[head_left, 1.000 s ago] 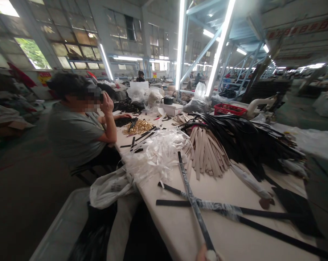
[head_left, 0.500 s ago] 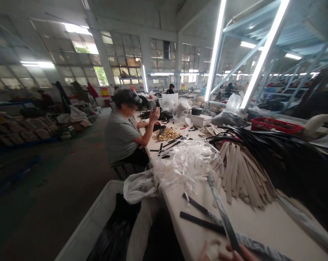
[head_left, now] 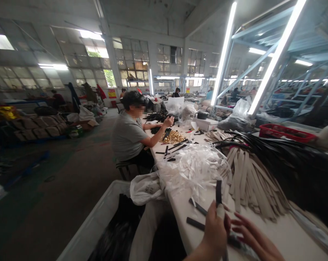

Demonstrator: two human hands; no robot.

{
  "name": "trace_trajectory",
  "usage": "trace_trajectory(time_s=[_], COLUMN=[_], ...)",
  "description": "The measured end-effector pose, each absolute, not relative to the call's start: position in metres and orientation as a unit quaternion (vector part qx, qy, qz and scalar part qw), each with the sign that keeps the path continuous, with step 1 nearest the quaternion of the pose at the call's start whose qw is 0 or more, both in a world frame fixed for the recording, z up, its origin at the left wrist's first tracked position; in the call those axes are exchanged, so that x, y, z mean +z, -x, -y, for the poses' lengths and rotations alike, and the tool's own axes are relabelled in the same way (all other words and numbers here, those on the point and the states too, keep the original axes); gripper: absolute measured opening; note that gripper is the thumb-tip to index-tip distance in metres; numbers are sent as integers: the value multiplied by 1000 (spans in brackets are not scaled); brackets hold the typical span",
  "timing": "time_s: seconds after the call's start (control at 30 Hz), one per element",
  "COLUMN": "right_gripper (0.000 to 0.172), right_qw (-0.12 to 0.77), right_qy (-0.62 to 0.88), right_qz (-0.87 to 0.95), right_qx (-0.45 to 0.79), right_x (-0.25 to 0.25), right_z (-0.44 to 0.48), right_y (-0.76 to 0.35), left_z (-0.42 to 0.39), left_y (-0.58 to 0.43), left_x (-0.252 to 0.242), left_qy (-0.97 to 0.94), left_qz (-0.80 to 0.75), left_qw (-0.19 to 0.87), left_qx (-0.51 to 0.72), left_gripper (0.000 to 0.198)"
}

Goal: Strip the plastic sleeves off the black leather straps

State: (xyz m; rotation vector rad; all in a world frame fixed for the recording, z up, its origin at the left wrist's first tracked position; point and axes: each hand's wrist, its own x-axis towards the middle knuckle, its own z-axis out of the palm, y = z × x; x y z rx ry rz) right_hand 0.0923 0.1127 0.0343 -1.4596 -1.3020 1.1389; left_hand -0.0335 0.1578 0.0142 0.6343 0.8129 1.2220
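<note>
My left hand (head_left: 215, 228) is shut around a black strap (head_left: 218, 192), whose end sticks up above my fingers. My right hand (head_left: 251, 235) is beside it at the bottom right, its fingers spread and holding nothing. Clear film wraps the lower part of the strap (head_left: 241, 248), partly hidden by my hands. Two more black strap ends (head_left: 197, 206) lie on the white table (head_left: 297, 241) just left of my hands. A fanned pile of beige strips (head_left: 248, 185) lies beyond my right hand.
A heap of black strips (head_left: 289, 159) lies on the right of the table, and white plastic scraps (head_left: 192, 166) on its near left. A seated person (head_left: 128, 136) handles items beyond gold pieces (head_left: 172, 137). A white bin (head_left: 98, 214) stands by the table's left edge.
My view has swung left and risen. Both hands have come up into view, with my left hand gripping the strap upright and my right hand moving in beside it.
</note>
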Motion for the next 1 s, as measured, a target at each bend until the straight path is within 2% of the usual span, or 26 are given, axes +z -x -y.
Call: trace_trajectory(time_s=[0.07, 0.17, 0.27, 0.4, 0.57, 0.73, 0.9, 0.93, 1.0], right_gripper=[60, 42, 42, 35, 22, 19, 27, 32, 55], right_qw=[413, 353, 343, 429, 535, 596, 619, 609, 535], right_qy=[572, 526, 508, 541, 523, 521, 572, 590, 642], right_qz=[559, 666, 723, 676, 621, 577, 504, 489, 483], right_qx=[435, 393, 317, 258, 235, 200, 188, 204, 261], right_x=[52, 82, 110, 144, 167, 183, 175, 164, 131], right_z=[-150, -189, -198, -193, -199, -191, -172, -161, -130], right_y=[-90, -74, -61, -61, -72, -99, -143, -148, -151], left_z=[-146, -138, -131, -119, -119, -110, -104, -105, -112], left_y=[29, 30, 41, 55, 54, 47, 40, 39, 38], left_x=[5, -7, -11, -12, -34, -42, -32, -29, -22], left_qy=[-289, -302, -361, -447, -422, -417, -379, -364, -332], left_qz=[-376, -401, -386, -366, -344, -338, -356, -367, -391], left_qw=[692, 683, 664, 645, 708, 737, 757, 754, 737], left_qx=[544, 531, 529, 501, 449, 410, 397, 406, 441], left_gripper=[44, 47, 51, 45, 29, 27, 27, 28, 30])
